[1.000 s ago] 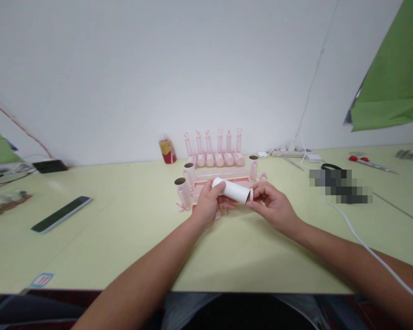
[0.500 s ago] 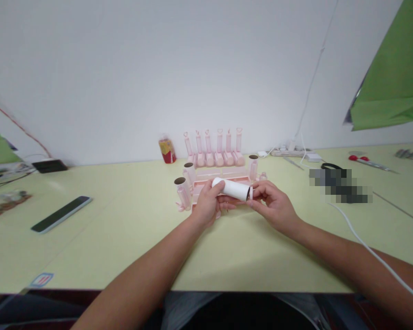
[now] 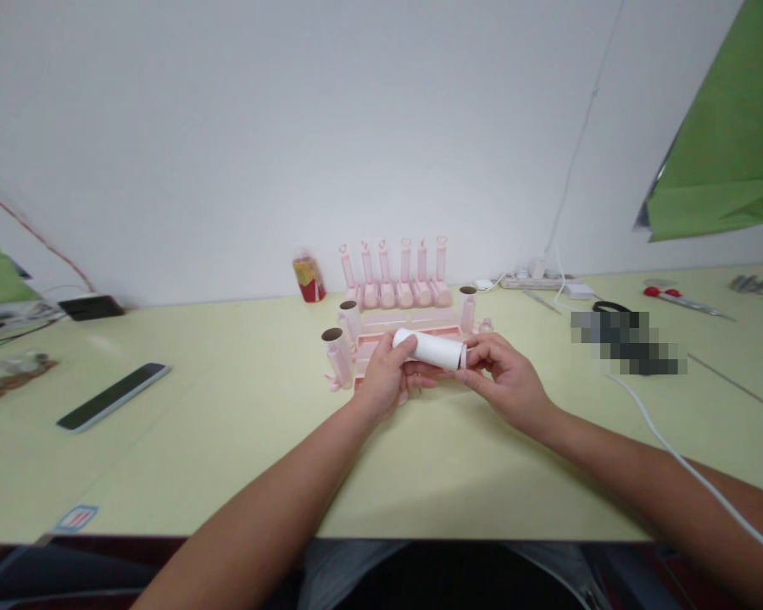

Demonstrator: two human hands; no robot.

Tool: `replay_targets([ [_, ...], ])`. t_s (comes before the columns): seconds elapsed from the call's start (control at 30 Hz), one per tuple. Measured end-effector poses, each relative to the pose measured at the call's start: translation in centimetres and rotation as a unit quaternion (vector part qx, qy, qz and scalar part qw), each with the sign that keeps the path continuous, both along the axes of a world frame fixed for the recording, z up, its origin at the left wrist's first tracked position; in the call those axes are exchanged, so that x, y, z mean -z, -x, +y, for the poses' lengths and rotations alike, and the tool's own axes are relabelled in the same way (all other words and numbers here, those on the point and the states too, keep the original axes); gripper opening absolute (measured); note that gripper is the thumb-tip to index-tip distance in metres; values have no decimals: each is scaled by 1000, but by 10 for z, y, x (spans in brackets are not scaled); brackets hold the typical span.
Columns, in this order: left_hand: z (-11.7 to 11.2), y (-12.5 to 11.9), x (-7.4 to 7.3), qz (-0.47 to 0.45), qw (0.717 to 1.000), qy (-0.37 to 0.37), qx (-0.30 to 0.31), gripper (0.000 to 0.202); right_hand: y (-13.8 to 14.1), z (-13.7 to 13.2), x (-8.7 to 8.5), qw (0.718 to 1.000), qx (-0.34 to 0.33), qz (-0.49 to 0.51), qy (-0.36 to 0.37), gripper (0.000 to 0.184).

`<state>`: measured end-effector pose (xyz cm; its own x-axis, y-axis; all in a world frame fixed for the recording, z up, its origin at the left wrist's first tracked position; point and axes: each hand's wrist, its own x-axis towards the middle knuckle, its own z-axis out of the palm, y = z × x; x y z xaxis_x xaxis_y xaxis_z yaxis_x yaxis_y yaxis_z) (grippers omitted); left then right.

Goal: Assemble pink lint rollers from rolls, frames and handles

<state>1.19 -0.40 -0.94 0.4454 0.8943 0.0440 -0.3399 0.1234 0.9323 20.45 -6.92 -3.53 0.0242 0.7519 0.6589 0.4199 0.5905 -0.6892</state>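
A white cardboard tube (image 3: 436,349) lies nearly level in my left hand (image 3: 387,373), its thumb on top and its fingers underneath. At the tube's right end, my right hand (image 3: 505,377) pinches a small pale round cap (image 3: 464,356) against the opening; how far it sits inside I cannot tell. Beneath and behind the hands is a pink tray (image 3: 369,341), partly hidden. White tubes with brown openings stand around it: one tube (image 3: 332,339) at the front left, another tube (image 3: 349,312) behind that, and a third tube (image 3: 467,298) at the right.
Several clear pink pieces with looped tops (image 3: 406,258) stand behind a row of pink blocks (image 3: 387,295) near the wall. A red and yellow package (image 3: 309,275) is left of them. A phone (image 3: 113,398) lies at left; a white cable (image 3: 667,445) crosses my right forearm.
The pale cap has come up against the tube's right end, and the dark opening there is now mostly covered. Both hands have stayed almost in place.
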Motion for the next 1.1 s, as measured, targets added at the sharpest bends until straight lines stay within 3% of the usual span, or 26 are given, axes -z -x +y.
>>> replay_targets([
  [0.33,4,5,6,153,983,-99,0,43,-5,3,0,998,4,55,-10,18],
  [0.53,-4,8,4,201,957,-150,142,44,-12,0,-8,989,-27,147,-15,20],
  [0.7,-20,3,8,205,941,-144,227,50,-11,-2,-5,991,-44,123,-3,19],
  [0.97,-19,1,13,202,946,-144,207,49,-14,-2,-5,997,-26,52,-44,19],
  [1.1,-18,1,15,216,946,-144,193,50,-14,-2,-7,997,-2,38,-66,29],
])
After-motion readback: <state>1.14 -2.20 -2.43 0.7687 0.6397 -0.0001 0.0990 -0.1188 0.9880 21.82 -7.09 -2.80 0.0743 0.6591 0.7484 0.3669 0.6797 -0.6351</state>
